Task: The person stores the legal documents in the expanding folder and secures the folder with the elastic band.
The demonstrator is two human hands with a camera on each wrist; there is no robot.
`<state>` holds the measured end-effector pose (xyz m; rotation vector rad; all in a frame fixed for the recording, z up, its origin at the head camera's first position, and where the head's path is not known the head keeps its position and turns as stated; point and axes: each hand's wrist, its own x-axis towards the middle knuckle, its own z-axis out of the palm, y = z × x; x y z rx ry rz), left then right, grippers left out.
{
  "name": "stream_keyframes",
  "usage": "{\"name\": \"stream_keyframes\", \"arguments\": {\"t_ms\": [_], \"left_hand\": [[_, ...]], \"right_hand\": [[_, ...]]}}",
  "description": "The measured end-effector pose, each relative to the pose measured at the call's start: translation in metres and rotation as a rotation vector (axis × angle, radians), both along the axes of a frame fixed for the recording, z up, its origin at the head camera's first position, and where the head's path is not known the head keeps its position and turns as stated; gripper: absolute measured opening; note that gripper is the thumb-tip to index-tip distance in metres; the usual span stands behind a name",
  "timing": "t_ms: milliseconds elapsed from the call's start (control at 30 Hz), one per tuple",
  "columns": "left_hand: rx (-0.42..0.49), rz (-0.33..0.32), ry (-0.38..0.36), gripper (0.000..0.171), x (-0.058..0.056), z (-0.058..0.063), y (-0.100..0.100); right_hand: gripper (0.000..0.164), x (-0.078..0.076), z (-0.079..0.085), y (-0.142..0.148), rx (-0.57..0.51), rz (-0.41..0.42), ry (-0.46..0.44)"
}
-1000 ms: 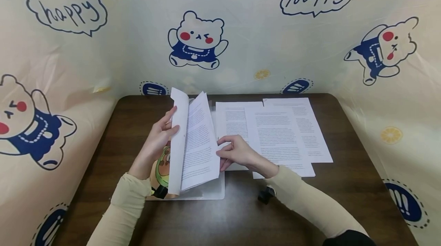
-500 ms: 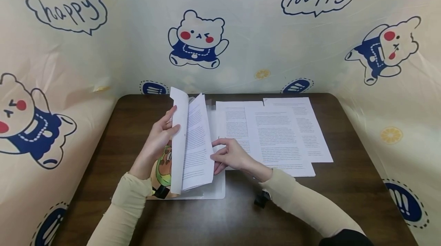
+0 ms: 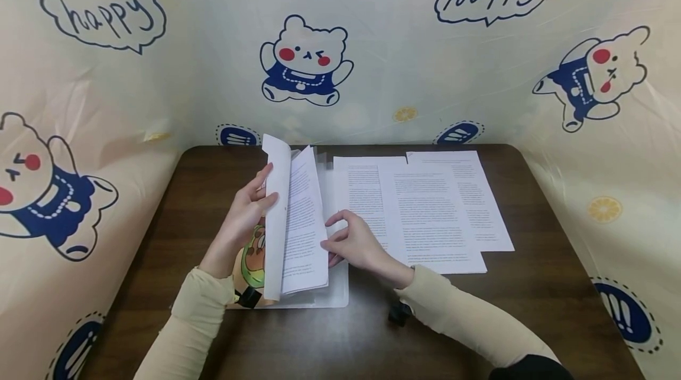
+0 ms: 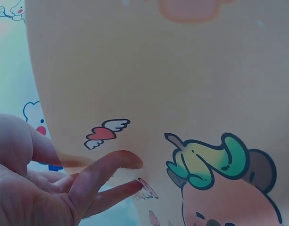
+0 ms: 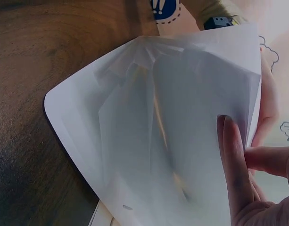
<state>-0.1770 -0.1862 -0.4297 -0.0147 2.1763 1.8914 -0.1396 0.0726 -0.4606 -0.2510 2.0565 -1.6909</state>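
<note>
1. The right grip (image 3: pixel 351 241), a bare hand, is narrow: thumb and fingers pinch the right edge of the printed pages (image 3: pixel 306 220), around the middle of that edge. How many sheets lie between the digits cannot be told.
2. The pages stand tilted just left of this grip, their text side showing. From the right wrist, the pale underside (image 5: pixel 201 108) fills the view, with fingertips (image 5: pixel 232 146) against it; its translucent layers are hard to separate.
3. The left grip (image 3: pixel 249 203) holds the left edge of the bent-back cover (image 3: pixel 277 220), which curls up along the left of the pages and hides part of their text. Some fingers are hidden behind it.
4. The cover's peach outer face bears a winged heart (image 4: pixel 102 134) and a cartoon figure (image 4: pixel 219 202), cut off at the left wrist view's lower edge.
5. Beneath the pages, the pale folder (image 3: pixel 337 294) rests on the dark bench (image 3: pixel 532 315).
6. To the right lie overlapping loose sheets (image 3: pixel 433 214), partly covering one another; their print is too small to read.
7. Beyond the far edge hangs a cartoon-printed cloth (image 3: pixel 383 31).
</note>
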Motion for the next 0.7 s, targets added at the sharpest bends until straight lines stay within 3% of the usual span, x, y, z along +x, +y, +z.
{"name": "stream_keyframes", "arguments": {"t_ms": [300,700], "left_hand": [[-0.007,0.004,0.009,0.073,0.001,-0.001,0.002],[-0.055,0.003,0.019,0.074,0.003,0.0,0.006]], "right_hand": [[0.019,0.003,-0.003,-0.003,0.013,0.01,0.01],[0.01,0.007,-0.006,-0.015,-0.007,0.055,-0.015]]}}
